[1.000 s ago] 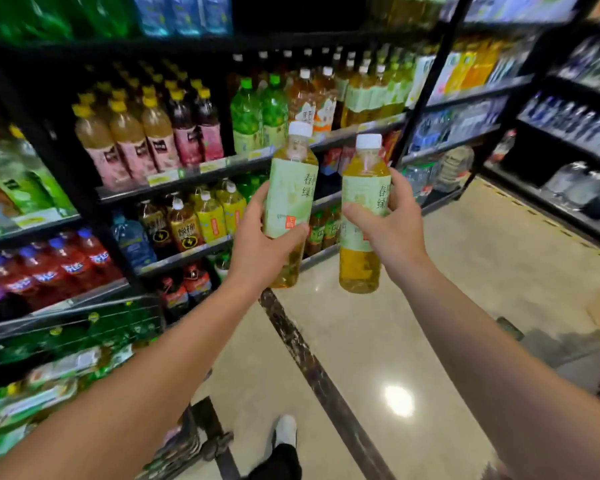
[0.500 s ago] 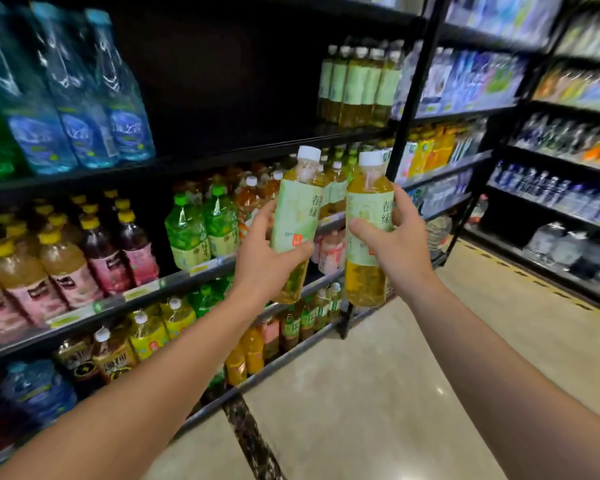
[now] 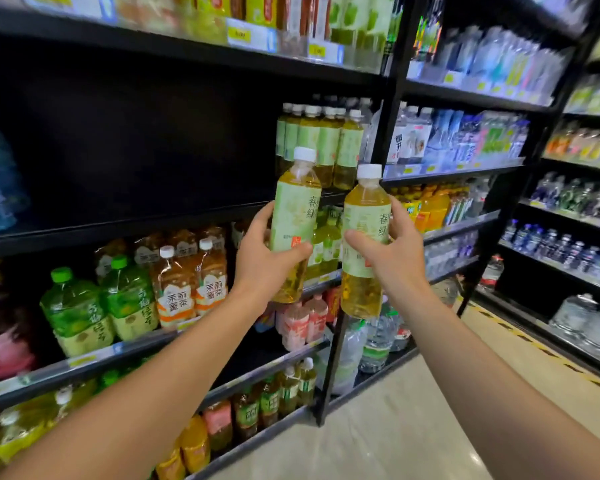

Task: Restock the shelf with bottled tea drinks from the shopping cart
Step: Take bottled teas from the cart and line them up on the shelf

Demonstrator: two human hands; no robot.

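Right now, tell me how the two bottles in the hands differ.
The left bottle tilts right and sits higher; the right bottle stands nearly upright and lower. The left hand hides more of its bottle's lower label than the right hand. Both share white caps, pale green labels and golden tea.

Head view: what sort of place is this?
Most likely a shop's drinks aisle: black shelving stocked with bottled drinks, price tags on shelf edges, and matching tea bottles in rows.

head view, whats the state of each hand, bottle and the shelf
left hand: grips left bottle
left bottle: capped, full, upright, tilted slightly, off the shelf
right hand: grips right bottle
right bottle: capped, full, upright, off the shelf
shelf: mostly bare, matching bottles stand at its right end
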